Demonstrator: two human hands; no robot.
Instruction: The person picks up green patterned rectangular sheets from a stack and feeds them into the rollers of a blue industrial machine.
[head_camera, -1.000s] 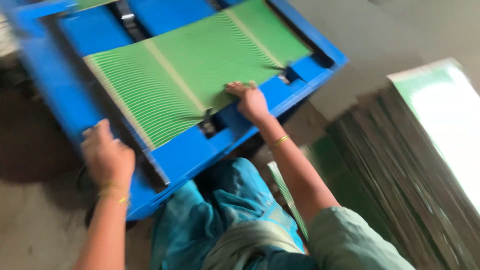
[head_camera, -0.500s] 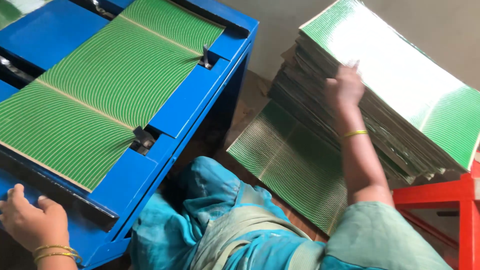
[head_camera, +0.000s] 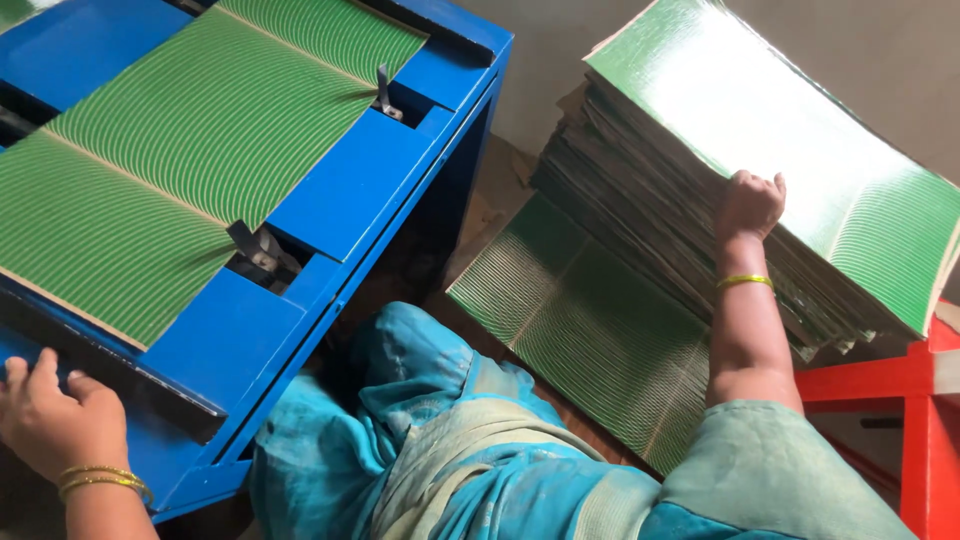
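Note:
My right hand (head_camera: 748, 206) reaches out to a tall slanted stack of green ribbed sheets (head_camera: 800, 140) at the right, its fingers curled over the near edge of the top sheets. My left hand (head_camera: 55, 420) rests with bent fingers on the near edge of a blue machine table (head_camera: 350, 190) at the lower left. A green ribbed sheet (head_camera: 190, 150) lies flat on that table between two small metal clips (head_camera: 258, 248).
The stack sits on a red stand (head_camera: 900, 380). Another green sheet (head_camera: 580, 330) leans low between the stack and the blue table. My knees in blue cloth (head_camera: 440, 430) fill the bottom centre. A grey wall runs behind.
My right hand left the sheet on the blue table and swung right to the stack, where it grips the top sheets. The view turned right. My left hand stayed on the table edge.

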